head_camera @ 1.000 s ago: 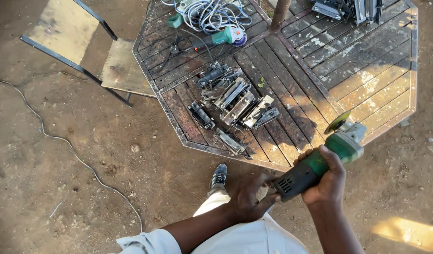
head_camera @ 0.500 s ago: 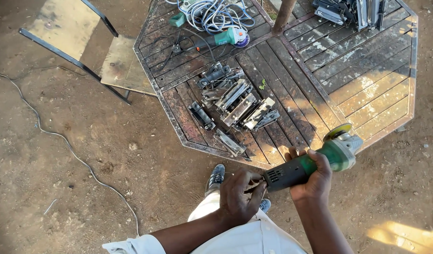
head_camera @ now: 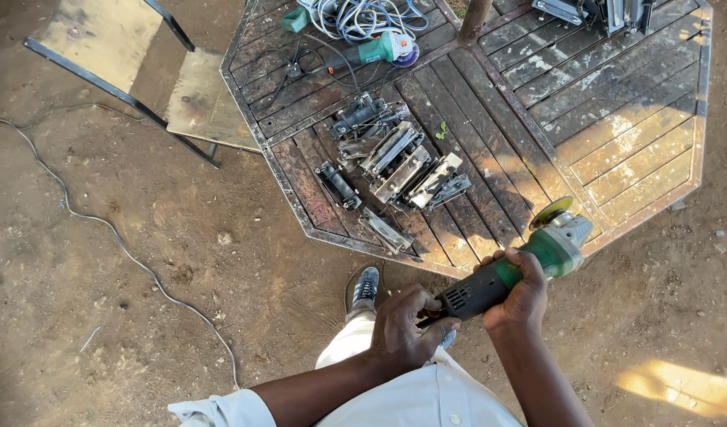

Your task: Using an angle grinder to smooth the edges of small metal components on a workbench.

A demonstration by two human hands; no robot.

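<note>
Right hand: the right hand (head_camera: 520,294) is clamped around the middle of the angle grinder's body, fingers wrapped over the top.
Left hand: the left hand (head_camera: 405,326) is closed on the dark rear end of the same tool, at about 8 o'clock from the right hand.
Angle grinder: the angle grinder (head_camera: 515,266), green with a dark tail, is held in the air over the near edge of the table, its disc end pointing to 2 o'clock.
Table: the table (head_camera: 616,126) is an octagon of weathered wooden slats, spreading from 10 to 1 o'clock of the hands.
Metal parts: a cluster of metal parts (head_camera: 395,162) lies on the slats at 11 o'clock.
Second grinder: a second grinder (head_camera: 375,51) lies beside a coiled cable (head_camera: 363,16) at the far edge, 11 o'clock.
Chair: a metal chair (head_camera: 134,75) stands on the dirt at 10 o'clock.
Shoe: a shoe (head_camera: 365,286) is just beside the left hand, at 10 o'clock.
</note>
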